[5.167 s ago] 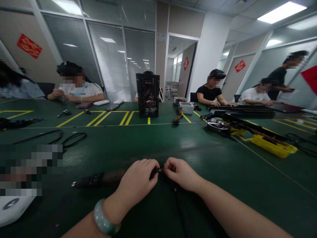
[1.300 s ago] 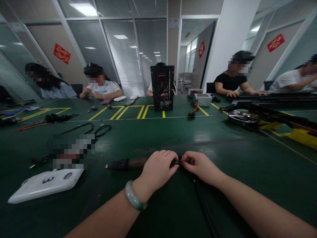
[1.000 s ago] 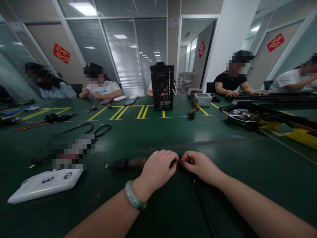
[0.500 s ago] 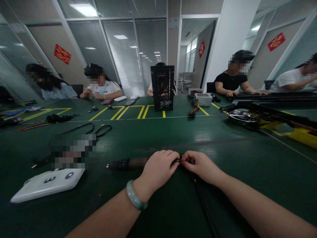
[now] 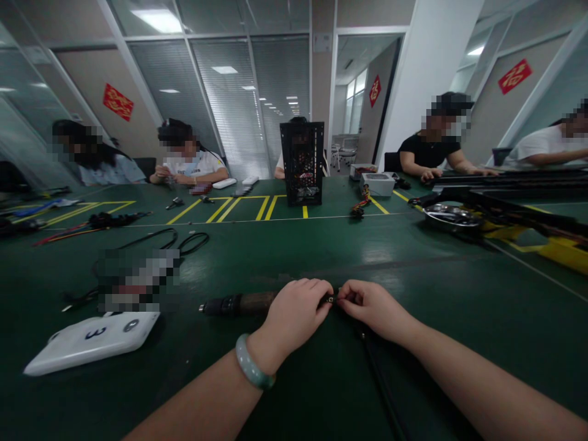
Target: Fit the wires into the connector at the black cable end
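Observation:
A long dark tool with a brown handle lies on the green table, its metal tip pointing left. My left hand is wrapped round its right end, fingers curled closed. My right hand pinches a small dark connector at that same end, where the two hands meet. A black cable runs from there down toward me. A pale green bangle sits on my left wrist.
A white device marked 3 lies at the near left, with black cable loops beyond it. A black mesh case stands mid-table. A yellow and black tool lies at right. Several people sit along the far side.
Since five seconds ago the view has turned left and lifted slightly. In the last second both hands keep their hold at the tool's end with almost no movement.

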